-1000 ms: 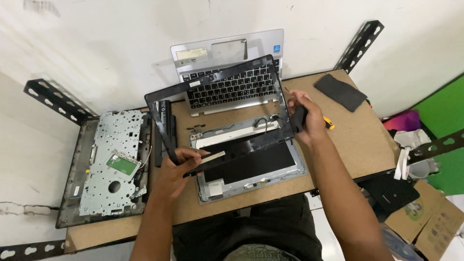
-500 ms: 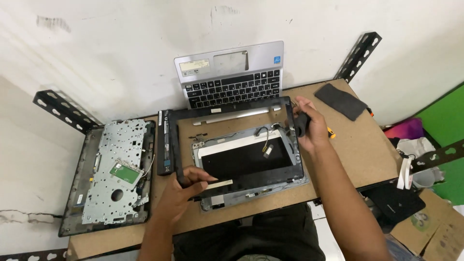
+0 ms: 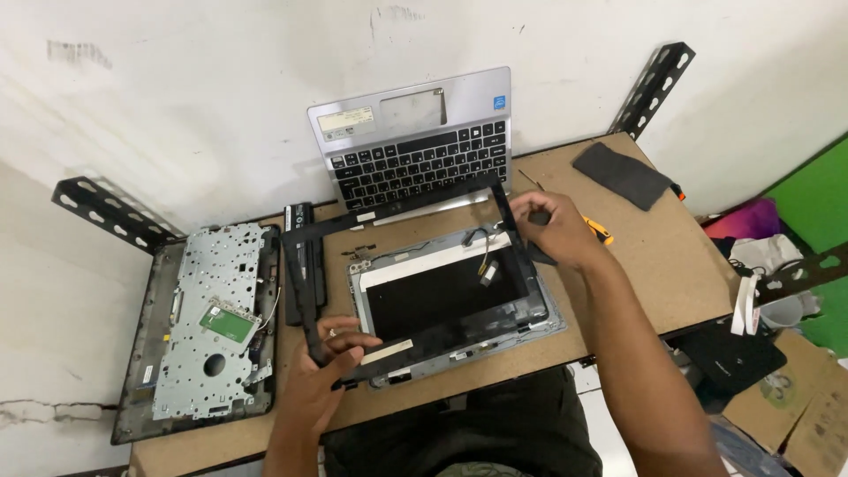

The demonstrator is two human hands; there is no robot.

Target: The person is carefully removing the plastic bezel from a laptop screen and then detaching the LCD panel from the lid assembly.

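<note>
Bezel (image 3: 305, 265) lifted off screen panel (image 3: 446, 291): our left hand (image 3: 322, 367) gripped lower corner, right hand (image 3: 552, 231) pinched upper-right edge. We judged next: frame freed, set aside.

Two hands are seen, the left hand (image 3: 331, 353) and the right hand (image 3: 552, 231), on one bezel (image 3: 305, 265). Counted besides: one screen lid (image 3: 459, 296), one keyboard deck (image 3: 415, 159), one battery (image 3: 300, 231), one chassis (image 3: 208, 327), one pouch (image 3: 621, 174), two brackets (image 3: 106, 212) (image 3: 654, 79).
</note>
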